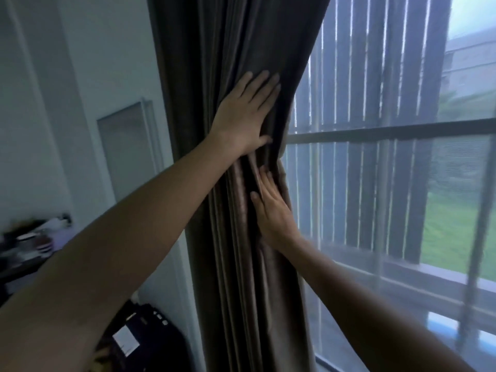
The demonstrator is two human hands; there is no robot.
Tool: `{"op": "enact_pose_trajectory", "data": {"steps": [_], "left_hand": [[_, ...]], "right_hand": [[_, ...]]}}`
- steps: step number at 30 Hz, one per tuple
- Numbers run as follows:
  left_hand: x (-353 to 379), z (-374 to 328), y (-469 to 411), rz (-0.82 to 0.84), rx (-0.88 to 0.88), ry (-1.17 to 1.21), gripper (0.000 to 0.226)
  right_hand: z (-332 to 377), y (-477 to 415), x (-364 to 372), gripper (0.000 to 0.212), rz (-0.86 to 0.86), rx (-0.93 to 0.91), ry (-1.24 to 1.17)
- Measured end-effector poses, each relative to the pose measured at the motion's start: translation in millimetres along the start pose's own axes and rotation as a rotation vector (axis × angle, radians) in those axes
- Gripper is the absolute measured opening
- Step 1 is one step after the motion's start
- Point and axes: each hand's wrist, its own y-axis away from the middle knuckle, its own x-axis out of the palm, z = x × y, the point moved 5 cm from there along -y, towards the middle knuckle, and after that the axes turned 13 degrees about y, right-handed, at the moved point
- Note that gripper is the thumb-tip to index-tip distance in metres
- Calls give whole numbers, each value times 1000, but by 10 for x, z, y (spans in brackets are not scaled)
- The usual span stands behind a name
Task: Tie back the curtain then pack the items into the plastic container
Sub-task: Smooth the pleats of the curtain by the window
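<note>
- The curtain, dark brown and bunched into long upright folds, hangs between a pale wall and the window.
- The left hand lies flat on the curtain's upper folds, fingers straight and close together, thumb tucked against the cloth; it grips nothing.
- The right hand lies lower on the curtain, near its window-side edge, fingers straight and pressed into the folds; it too grips nothing.
- The two hands are apart, the left one above the right.
- Right of the curtain, the window shows dark upright slats, a crossbar and green grass outside.
- Left of the curtain, a pale framed panel is set on the wall.
- Further left and lower, a surface carries blurred clutter that cannot be made out.
- Beside the curtain's foot on the left sits a dark bag with a white tag.
</note>
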Motion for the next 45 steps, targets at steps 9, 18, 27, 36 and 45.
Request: {"op": "enact_pose_trajectory", "data": {"steps": [9, 18, 27, 36, 45], "left_hand": [[810, 749, 214, 90, -92, -46, 113], [1323, 1223, 268, 77, -106, -80, 117], [1994, 1821, 681, 167, -228, -95, 113], [2077, 1720, 681, 145, -201, -52, 114], [1544, 1261, 638, 66, -226, 273, 73]], "right_hand": [[176, -595, 861, 53, 118, -29, -51], [285, -1003, 1454, 54, 118, -68, -140], [371, -1344, 2157, 54, 317, -76, -104], [269, -1280, 2315, 53, 284, -30, -141], [146, -784, 1614, 60, 388, -38, 106]]}}
